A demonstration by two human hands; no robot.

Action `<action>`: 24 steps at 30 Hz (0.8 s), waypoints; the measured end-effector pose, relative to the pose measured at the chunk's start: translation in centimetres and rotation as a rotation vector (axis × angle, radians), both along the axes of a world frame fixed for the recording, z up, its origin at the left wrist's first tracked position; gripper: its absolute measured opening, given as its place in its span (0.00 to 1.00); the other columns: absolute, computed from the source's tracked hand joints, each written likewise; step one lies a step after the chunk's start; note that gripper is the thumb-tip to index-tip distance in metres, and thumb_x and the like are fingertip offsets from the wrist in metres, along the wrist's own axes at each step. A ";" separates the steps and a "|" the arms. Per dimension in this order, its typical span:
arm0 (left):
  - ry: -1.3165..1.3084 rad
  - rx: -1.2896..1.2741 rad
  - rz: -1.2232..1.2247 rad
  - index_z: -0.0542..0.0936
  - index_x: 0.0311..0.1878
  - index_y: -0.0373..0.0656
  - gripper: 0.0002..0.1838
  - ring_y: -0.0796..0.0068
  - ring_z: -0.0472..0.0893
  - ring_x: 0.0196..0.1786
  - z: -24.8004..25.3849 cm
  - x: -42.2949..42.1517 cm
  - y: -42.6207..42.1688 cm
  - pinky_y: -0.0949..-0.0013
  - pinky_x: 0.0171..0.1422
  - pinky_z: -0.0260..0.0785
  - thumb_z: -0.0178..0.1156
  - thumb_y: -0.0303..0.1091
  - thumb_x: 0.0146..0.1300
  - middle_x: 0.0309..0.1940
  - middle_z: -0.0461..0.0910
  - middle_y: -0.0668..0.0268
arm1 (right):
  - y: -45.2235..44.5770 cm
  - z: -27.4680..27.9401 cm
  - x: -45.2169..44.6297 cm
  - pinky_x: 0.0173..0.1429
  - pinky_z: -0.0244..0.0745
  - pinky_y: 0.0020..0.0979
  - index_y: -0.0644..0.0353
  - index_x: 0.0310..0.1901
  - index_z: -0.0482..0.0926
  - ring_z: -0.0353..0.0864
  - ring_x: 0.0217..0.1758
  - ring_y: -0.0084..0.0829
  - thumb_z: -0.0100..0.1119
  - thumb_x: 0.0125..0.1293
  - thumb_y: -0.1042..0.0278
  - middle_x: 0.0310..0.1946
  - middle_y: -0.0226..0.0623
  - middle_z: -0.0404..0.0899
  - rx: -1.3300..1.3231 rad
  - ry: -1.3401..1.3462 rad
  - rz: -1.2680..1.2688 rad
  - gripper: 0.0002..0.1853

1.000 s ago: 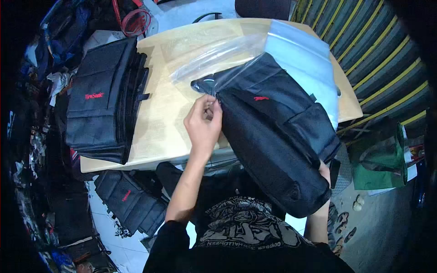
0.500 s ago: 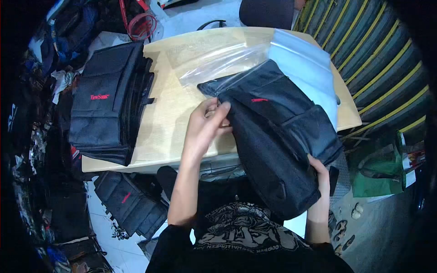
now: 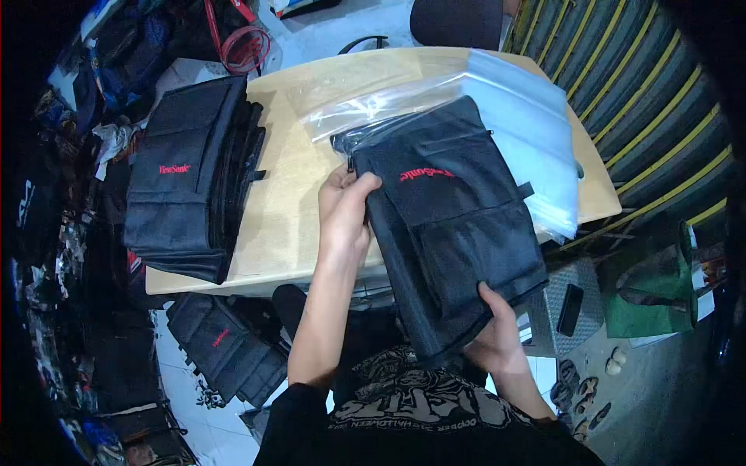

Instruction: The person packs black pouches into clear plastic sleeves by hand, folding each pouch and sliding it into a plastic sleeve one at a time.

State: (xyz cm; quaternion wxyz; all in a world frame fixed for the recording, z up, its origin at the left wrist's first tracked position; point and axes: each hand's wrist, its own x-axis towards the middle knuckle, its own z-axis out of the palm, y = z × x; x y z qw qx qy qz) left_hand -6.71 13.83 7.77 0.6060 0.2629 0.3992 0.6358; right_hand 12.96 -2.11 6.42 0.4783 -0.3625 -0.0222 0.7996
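A black bag with red lettering [image 3: 466, 225] is held at a slant over the front edge of the wooden table [image 3: 287, 225]. My left hand [image 3: 347, 203] pinches its upper left corner, thumb on top. My right hand [image 3: 497, 330] grips the lower right edge, thumb on the front face and fingers hidden beneath. Clear plastic sleeves [image 3: 517, 116] lie on the table behind the bag, and a transparent flap touches its upper corner. A stack of folded black bags [image 3: 183, 167] rests on the table's left side.
More black bags [image 3: 225, 342] are below the table at the left. To the right are a grey box [image 3: 544, 311] with a phone [image 3: 570, 309] on it, a green bag [image 3: 653, 287] and footwear [image 3: 590, 396]. A striped shutter [image 3: 622, 101] stands behind, and a dark seat [image 3: 457, 22] beyond the table.
The held bag has turned so its front face and lettering show more fully. My right hand has moved down and left with it, while my left hand stays at the corner.
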 end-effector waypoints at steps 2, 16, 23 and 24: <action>-0.029 -0.038 -0.016 0.73 0.47 0.26 0.16 0.71 0.81 0.36 -0.4 0.1 -0.1 0.71 0.40 0.78 0.53 0.14 0.53 0.35 0.78 0.60 | -0.2 0.8 -1.0 0.72 0.56 0.50 0.62 0.72 0.50 0.58 0.72 0.42 0.56 0.63 0.45 0.68 0.48 0.60 -0.093 0.042 0.014 0.43; 0.876 0.159 0.237 0.79 0.45 0.28 0.16 0.71 0.83 0.31 -2.4 -1.7 0.0 0.72 0.37 0.73 0.62 0.35 0.63 0.30 0.84 0.55 | 0.4 -0.5 0.7 0.50 0.82 0.36 0.73 0.51 0.73 0.83 0.47 0.38 0.57 0.63 0.74 0.46 0.48 0.80 -0.011 -0.196 -0.194 0.16; 1.260 0.333 0.331 0.81 0.38 0.34 0.09 0.58 0.83 0.29 -3.5 -2.5 1.0 0.62 0.37 0.74 0.57 0.31 0.63 0.27 0.82 0.50 | 0.8 -1.0 0.5 0.41 0.82 0.33 0.70 0.47 0.77 0.84 0.41 0.35 0.60 0.61 0.74 0.42 0.44 0.82 0.003 -0.373 -0.195 0.13; 1.337 0.400 0.352 0.81 0.38 0.34 0.09 0.57 0.83 0.28 -3.4 -2.8 1.3 0.61 0.35 0.74 0.56 0.31 0.63 0.26 0.82 0.51 | 0.9 -0.8 0.3 0.40 0.82 0.33 0.70 0.47 0.77 0.84 0.40 0.34 0.60 0.61 0.75 0.42 0.44 0.82 0.011 -0.374 -0.209 0.13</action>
